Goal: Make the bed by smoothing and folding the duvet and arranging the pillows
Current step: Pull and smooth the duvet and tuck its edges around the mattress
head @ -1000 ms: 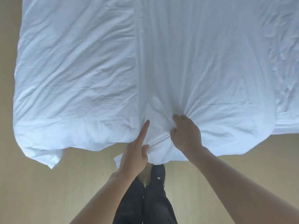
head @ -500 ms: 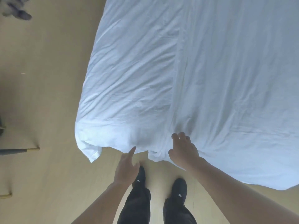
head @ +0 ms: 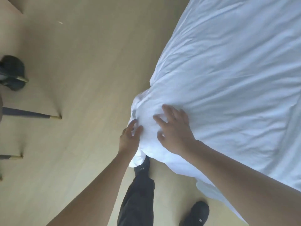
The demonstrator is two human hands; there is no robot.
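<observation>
A white, wrinkled duvet (head: 228,70) covers the bed and fills the right half of the view; its corner hangs over the bed's edge toward the floor. My left hand (head: 130,139) is at that hanging corner, with thumb and fingers pinching the cloth. My right hand (head: 174,129) lies flat with spread fingers on top of the duvet just to the right of the corner. No pillows are in view.
Pale wooden floor (head: 81,79) fills the left half. Dark chair legs with brass tips (head: 52,117) stand at the left edge, with a dark object (head: 12,72) above them. My legs in dark trousers and black shoes (head: 195,214) stand by the bed.
I have moved left along the bed's edge to its corner and the view has turned. My left hand went from pointing to gripping the corner; my right hand spread flat.
</observation>
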